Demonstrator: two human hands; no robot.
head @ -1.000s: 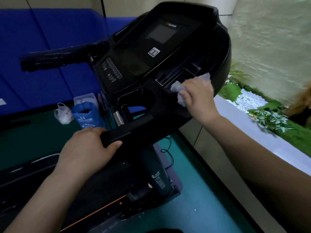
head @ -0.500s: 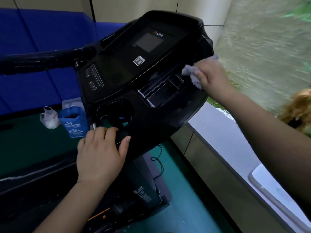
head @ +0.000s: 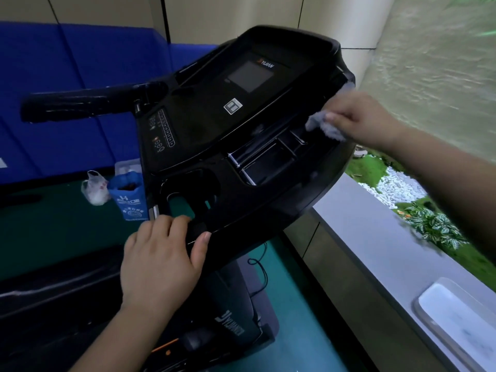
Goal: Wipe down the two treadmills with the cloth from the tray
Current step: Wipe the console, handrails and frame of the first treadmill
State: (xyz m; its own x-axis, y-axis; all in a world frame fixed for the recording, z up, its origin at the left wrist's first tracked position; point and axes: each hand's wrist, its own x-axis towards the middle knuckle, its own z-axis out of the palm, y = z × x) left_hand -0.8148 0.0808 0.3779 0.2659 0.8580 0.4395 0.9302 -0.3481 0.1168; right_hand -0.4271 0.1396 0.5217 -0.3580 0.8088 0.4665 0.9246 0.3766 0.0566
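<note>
A black treadmill console [head: 214, 124] with a small grey screen fills the middle of the view. My right hand [head: 359, 118] grips a crumpled grey cloth [head: 320, 127] and presses it on the console's right side, just above the storage slots. My left hand [head: 161, 259] holds the console's near lower edge, thumb on the rim, fingers over the top beside the cup holder [head: 190, 191]. A white tray [head: 456, 320] lies on the grey ledge at the lower right.
The treadmill's left handlebar [head: 88, 103] sticks out to the left. A blue bag [head: 128, 197] and a white plastic bag [head: 94, 187] sit on the green floor behind it. Blue wall pads [head: 67, 76] stand at the back. A grey ledge [head: 375, 237] and plants [head: 434, 226] run along the right.
My right hand has carried the cloth up and rightward along the console from the storage slot to its right side. My left hand stays gripping the near edge. The view has shifted.
</note>
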